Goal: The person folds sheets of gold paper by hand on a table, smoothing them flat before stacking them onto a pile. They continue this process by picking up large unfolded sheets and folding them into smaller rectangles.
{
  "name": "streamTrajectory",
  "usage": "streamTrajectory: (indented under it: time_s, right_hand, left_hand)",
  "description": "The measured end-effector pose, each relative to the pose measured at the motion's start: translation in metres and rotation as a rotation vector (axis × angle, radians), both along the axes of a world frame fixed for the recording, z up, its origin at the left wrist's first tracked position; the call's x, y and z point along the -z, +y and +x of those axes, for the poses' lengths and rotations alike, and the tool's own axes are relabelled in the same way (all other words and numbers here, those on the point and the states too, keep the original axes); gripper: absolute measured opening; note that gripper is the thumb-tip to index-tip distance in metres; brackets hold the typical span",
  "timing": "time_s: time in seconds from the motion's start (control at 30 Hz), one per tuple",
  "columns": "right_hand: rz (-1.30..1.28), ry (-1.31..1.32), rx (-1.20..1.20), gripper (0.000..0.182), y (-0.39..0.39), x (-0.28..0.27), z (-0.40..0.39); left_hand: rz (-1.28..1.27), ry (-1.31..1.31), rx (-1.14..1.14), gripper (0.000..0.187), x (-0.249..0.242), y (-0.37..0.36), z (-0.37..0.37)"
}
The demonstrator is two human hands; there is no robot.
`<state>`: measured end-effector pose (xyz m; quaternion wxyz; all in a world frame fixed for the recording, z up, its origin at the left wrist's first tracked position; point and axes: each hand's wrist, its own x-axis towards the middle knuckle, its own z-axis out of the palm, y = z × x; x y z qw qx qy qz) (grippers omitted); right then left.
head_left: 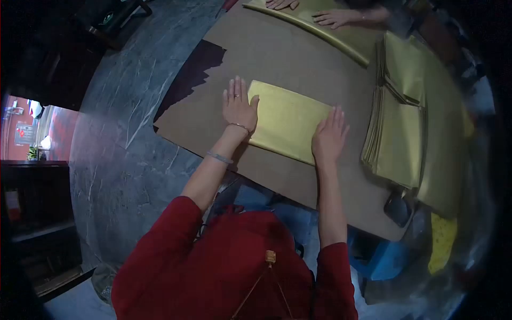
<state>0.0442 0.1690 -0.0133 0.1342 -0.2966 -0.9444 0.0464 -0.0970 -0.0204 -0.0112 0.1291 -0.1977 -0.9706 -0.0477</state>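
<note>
A folded sheet of gold paper (288, 120) lies flat on the brown board that covers the table (298, 184). Against its left edge rests my left hand (240, 109), fingers stretched out and pointing away from me. My right hand (329, 138) lies along the opposite edge, its fingers also extended and its palm side partly hidden. Neither hand grips anything. To the right of my right hand stands a stack of folded gold sheets (394, 138), with larger gold sheets beneath and beside it.
Across the table, another person's hands (336, 18) press on a large gold sheet (314, 32) with a rolled edge. A dark object (399, 208) sits near the board's right corner. Blue plastic (381, 258) shows below the table edge. A dark torn patch (194, 74) marks the board's left side.
</note>
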Motion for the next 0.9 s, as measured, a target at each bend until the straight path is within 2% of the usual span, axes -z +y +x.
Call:
streamTrajectory:
  time_s: [0.07, 0.13, 0.23, 0.43, 0.63, 0.9]
  right_hand:
    - [-0.006, 0.013, 0.0, 0.049, 0.0, 0.002, -0.002]
    - [0.068, 0.019, -0.012, 0.048, -0.001, -0.002, -0.002]
    - [0.117, -0.025, -0.089, 0.047, -0.021, -0.013, -0.001]
    - [-0.079, -0.078, -0.156, 0.048, -0.052, -0.009, 0.009]
    - [-0.023, -0.07, -0.147, 0.047, -0.051, -0.002, 0.007]
    - [-0.034, 0.05, -0.15, 0.048, -0.05, -0.001, 0.009]
  left_hand:
    - [0.017, -0.006, 0.042, 0.065, -0.003, 0.0, 0.012]
    - [0.064, -0.088, 0.165, 0.062, -0.031, 0.006, 0.037]
    - [0.087, -0.127, 0.295, 0.06, -0.021, 0.015, 0.066]
    - [0.224, -0.127, 0.349, 0.053, -0.006, 0.013, 0.078]
    - [0.255, -0.14, 0.354, 0.054, -0.005, 0.012, 0.076]
    - [0.136, -0.118, 0.32, 0.059, -0.005, 0.0, 0.072]
